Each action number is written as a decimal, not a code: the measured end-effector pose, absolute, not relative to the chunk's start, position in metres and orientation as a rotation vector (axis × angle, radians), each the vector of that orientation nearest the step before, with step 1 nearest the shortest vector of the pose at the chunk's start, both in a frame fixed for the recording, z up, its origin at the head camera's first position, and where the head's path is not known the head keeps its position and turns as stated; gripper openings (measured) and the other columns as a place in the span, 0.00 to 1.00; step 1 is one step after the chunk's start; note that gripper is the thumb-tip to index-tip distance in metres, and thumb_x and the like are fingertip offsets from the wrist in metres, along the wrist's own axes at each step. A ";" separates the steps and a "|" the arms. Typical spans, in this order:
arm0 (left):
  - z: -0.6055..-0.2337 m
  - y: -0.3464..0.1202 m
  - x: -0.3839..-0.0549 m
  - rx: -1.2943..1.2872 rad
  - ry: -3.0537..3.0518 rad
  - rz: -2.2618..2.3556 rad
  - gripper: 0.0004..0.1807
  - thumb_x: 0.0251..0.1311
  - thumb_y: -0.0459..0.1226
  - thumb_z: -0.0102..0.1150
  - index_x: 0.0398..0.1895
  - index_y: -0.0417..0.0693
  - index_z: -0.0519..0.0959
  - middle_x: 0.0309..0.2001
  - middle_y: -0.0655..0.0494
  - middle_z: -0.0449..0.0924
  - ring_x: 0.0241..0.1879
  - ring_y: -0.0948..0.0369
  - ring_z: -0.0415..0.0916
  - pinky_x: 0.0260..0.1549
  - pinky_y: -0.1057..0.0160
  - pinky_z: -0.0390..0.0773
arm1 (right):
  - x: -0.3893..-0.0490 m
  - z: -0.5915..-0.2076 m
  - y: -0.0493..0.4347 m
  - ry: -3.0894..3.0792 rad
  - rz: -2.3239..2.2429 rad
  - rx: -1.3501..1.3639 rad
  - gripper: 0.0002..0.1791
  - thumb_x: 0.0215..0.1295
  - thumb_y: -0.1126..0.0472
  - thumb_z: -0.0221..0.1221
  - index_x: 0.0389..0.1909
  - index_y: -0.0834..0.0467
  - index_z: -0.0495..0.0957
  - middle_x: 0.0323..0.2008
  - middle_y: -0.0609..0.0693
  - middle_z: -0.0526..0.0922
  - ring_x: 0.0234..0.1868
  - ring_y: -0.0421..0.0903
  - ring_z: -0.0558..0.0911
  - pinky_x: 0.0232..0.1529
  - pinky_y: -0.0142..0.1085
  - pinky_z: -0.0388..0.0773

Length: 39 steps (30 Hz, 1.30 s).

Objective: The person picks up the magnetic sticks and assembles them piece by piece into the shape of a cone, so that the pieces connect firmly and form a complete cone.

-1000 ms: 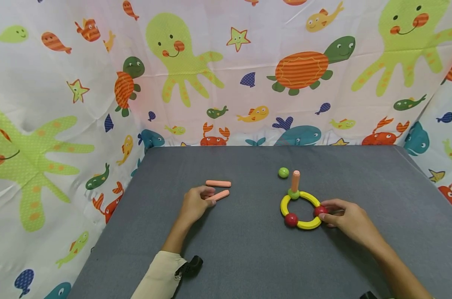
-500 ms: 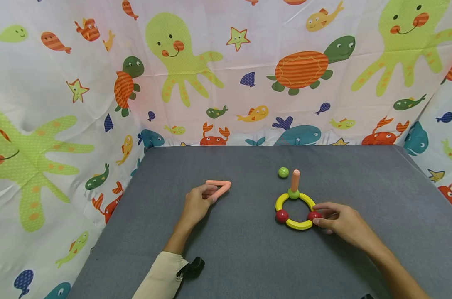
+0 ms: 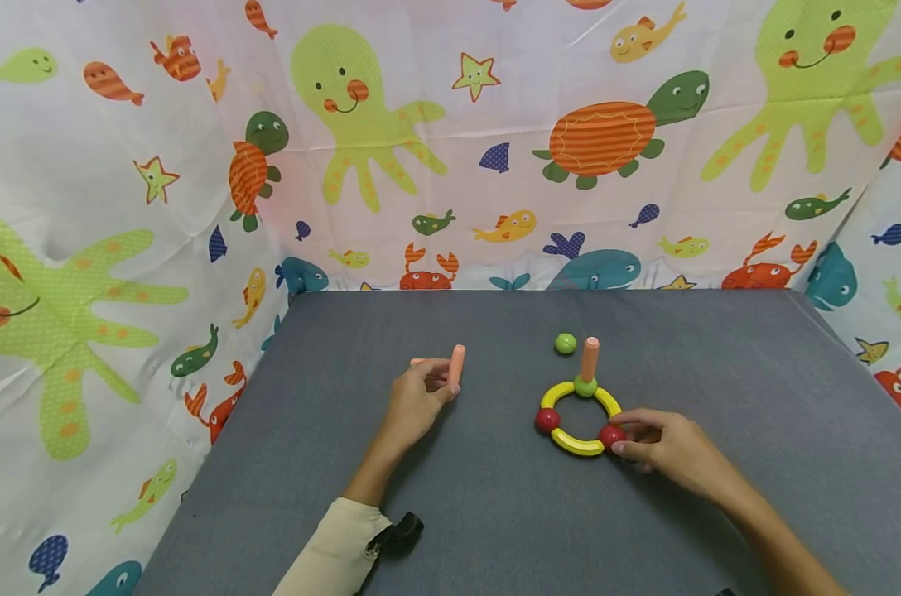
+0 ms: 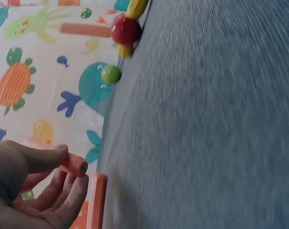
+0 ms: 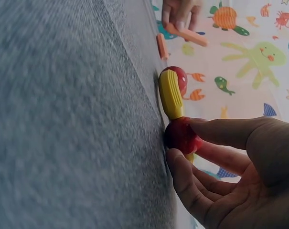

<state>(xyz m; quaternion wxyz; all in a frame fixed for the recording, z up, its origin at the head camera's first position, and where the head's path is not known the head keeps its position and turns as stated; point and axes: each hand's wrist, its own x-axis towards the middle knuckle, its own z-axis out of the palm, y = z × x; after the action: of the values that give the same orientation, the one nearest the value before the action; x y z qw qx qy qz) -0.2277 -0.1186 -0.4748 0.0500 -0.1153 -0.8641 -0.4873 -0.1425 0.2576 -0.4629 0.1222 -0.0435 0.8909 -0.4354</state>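
Note:
My left hand [image 3: 413, 406] pinches a peach-coloured rod [image 3: 457, 364] between thumb and fingers, holding it nearly upright just above the table. A second peach rod [image 4: 97, 202] lies on the cloth, mostly behind that hand in the head view. On the right, several yellow curved pieces [image 3: 578, 444] join balls into a flat ring. My right hand [image 3: 677, 454] grips the ring's near-right red ball [image 5: 182, 136] with thumb and fingers. Another red ball [image 3: 546, 420] sits at its left. From the green ball [image 3: 585, 386] at the far side, a third peach rod [image 3: 590, 360] stands upright.
A loose green ball [image 3: 566, 343] lies behind the ring. Everything is on a grey cloth-covered table [image 3: 495, 513]. A curtain [image 3: 450, 149] printed with sea animals stands along the back and both sides.
The left hand has lifted one rod off the table, turned it upright and moved slightly right. The right hand has slid the ring leftward, turning it a little.

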 end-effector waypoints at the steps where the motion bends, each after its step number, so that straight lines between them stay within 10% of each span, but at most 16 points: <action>1: -0.474 -0.116 -0.227 -0.364 -2.637 -1.491 0.20 0.64 0.31 0.73 0.60 0.43 0.84 0.49 0.51 0.87 0.50 0.54 0.86 0.54 0.52 0.84 | -0.142 -0.463 0.256 2.596 -1.277 -0.126 0.25 0.68 0.54 0.72 0.62 0.61 0.83 0.40 0.51 0.87 0.29 0.47 0.84 0.29 0.37 0.82; 39: -0.474 -0.030 -0.220 -0.727 -2.554 -1.600 0.20 0.61 0.35 0.76 0.56 0.46 0.86 0.47 0.54 0.91 0.44 0.65 0.88 0.48 0.68 0.85 | -0.139 -0.464 0.229 2.578 -1.290 -0.119 0.22 0.68 0.60 0.72 0.60 0.62 0.84 0.37 0.50 0.86 0.29 0.47 0.82 0.28 0.37 0.82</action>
<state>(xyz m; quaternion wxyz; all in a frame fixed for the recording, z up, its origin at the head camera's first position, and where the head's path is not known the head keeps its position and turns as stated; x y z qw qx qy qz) -0.2199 -0.0304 -0.4736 0.0208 -0.2343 -0.8236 -0.5161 -0.1395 0.2286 -0.4638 0.1278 -0.0409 0.8863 -0.4433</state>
